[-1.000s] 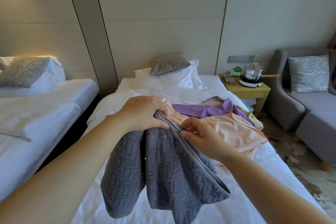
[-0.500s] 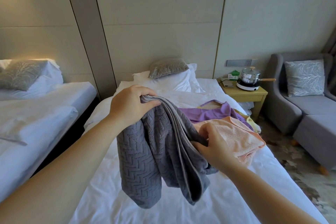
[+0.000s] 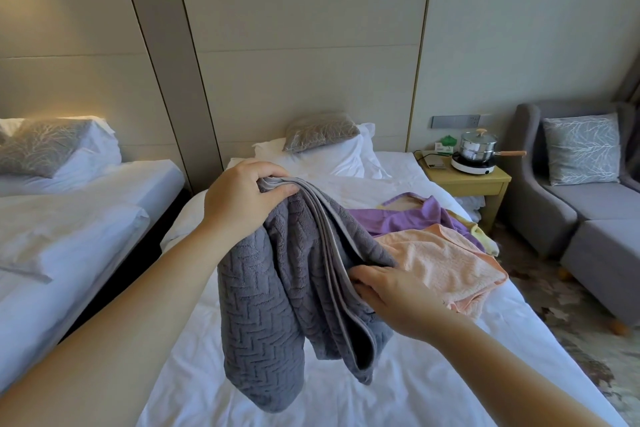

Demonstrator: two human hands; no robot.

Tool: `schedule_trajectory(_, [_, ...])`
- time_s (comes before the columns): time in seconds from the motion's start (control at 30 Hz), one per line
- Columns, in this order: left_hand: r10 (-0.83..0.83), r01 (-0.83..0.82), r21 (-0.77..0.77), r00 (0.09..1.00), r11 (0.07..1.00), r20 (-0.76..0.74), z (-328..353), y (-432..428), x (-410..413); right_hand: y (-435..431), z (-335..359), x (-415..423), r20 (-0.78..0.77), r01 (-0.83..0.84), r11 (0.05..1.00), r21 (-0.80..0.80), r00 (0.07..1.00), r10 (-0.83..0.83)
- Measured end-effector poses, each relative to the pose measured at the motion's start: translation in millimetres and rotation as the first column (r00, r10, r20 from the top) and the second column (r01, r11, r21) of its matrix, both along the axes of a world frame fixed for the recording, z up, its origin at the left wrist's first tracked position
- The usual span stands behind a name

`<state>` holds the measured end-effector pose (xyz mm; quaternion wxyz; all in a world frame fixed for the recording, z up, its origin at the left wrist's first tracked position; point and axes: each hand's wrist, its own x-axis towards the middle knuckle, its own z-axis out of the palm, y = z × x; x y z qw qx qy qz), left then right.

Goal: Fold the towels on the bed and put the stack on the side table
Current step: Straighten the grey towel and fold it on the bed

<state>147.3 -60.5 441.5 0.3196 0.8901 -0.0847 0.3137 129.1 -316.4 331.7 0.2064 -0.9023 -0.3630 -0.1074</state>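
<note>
Grey herringbone-textured towel (image 3: pixel 263 305) hangs in the air over the near end of the bed (image 3: pixel 433 381), held up between both hands, its loose folds drooping toward the white sheet. The right hand (image 3: pixel 384 291) is the lower one; its fingers lie close together and close on the towel's banded hem, the tips tucked into the cloth. The left hand (image 3: pixel 242 198) is higher and farther out, fingers curled over the bunched top edge with the thumb pinching it from below, so the hem runs taut and slanting between the two grips.

Just beyond the right hand, a pink towel (image 3: pixel 446 260) lies crumpled on the bed, with a purple towel (image 3: pixel 408 218) rumpled behind it and a bit of yellow cloth (image 3: pixel 481 236) showing at the mattress edge. White pillows (image 3: pixel 332 159) and a grey cushion (image 3: pixel 320 130) sit at the headboard. Right of them stands the wooden side table (image 3: pixel 485 182), carrying a lidded steel pot (image 3: pixel 478 147) on a small hotplate (image 3: pixel 472 167). A grey armchair (image 3: pixel 554 211) stands farther right, a second bed (image 3: pixel 86 218) to the left.
</note>
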Motion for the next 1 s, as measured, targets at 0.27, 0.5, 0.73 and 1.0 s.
schedule_trajectory(0.27, [0.139, -0.141, -0.072, 0.99, 0.987, -0.033, -3.1, 27.5, 4.0, -25.9, 8.4, 4.4, 0.149, 0.15, 0.939, -0.308, 0.983, -0.108])
schedule_trajectory(0.5, [0.257, -0.266, -0.072, 0.96, 0.961, -0.109, -15.4, 38.9, 6.5, -48.4, 27.6, 8.6, 0.332, 0.35, 0.915, -0.202, 0.903, -0.272])
schedule_trajectory(0.73, [0.21, -0.215, -0.026, 0.968, 0.976, -0.136, -19.1, 21.8, 6.2, -31.2, 36.6, 2.7, 0.189, 0.459, 0.77, -0.443, 0.888, -0.42])
schedule_trajectory(1.0, [0.096, -0.09, 0.084, 0.993, 0.992, -0.072, -12.0, -8.9, -0.8, 21.4, 35.3, -3.2, -0.053, 0.206, 0.953, 0.223, 0.978, -0.199])
